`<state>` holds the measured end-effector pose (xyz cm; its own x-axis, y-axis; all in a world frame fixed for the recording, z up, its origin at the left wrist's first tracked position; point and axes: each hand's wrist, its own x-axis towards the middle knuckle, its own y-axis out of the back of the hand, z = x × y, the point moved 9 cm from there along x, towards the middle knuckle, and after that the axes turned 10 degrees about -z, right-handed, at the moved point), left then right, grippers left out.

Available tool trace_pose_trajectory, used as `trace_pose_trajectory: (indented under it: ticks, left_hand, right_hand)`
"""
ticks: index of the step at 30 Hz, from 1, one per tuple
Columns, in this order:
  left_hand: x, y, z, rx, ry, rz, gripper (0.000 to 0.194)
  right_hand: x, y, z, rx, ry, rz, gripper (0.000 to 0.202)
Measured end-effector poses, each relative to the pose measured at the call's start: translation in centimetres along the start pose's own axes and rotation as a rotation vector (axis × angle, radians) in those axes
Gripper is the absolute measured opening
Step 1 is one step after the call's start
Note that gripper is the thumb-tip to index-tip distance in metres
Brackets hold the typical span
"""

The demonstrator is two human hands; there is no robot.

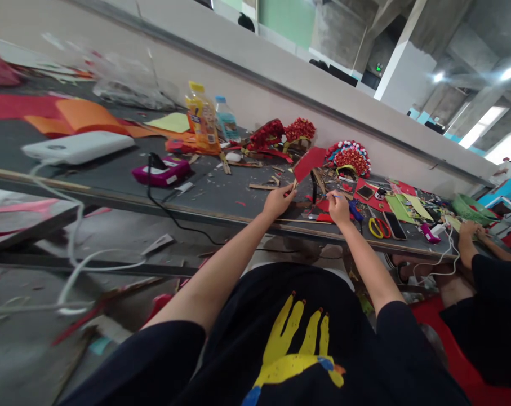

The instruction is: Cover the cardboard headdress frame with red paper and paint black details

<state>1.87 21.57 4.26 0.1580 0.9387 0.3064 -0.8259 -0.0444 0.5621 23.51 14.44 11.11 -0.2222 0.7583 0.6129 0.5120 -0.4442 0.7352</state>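
Note:
My left hand point(279, 202) pinches the lower end of a red card piece point(309, 164) and holds it tilted above the dark tabletop. My right hand point(338, 207) is closed to the right of it, its fingertips around something thin and bluish that points at the card; its kind is too small to make out. Right beside that hand lies a blue glue gun point(356, 211). Yellow-and-red scissors point(379, 228) and a dark phone point(394, 225) rest farther right. Behind the card stand red, shiny headpieces point(267, 134) and a beaded one point(349, 158).
Cardboard scraps litter the long table point(221, 192). To the left are a purple power strip point(161, 170) with a black cord, a white power bank point(78, 146), orange paper point(86, 115) and two bottles point(202, 115). At right, another person's hands point(470, 230) work near a green basket point(472, 208).

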Motion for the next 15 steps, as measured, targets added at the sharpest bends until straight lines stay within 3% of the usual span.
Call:
trace_pose_trajectory:
  ticks: [7, 15]
  left_hand:
    - [0.17, -0.17, -0.20, -0.027, 0.005, 0.003, 0.049]
    - [0.00, -0.06, -0.03, -0.039, -0.007, -0.002, 0.050]
  right_hand:
    - [-0.04, -0.28, 0.29, 0.014, -0.046, -0.056, 0.046]
    - [-0.35, -0.08, -0.11, 0.013, -0.001, -0.043, 0.049]
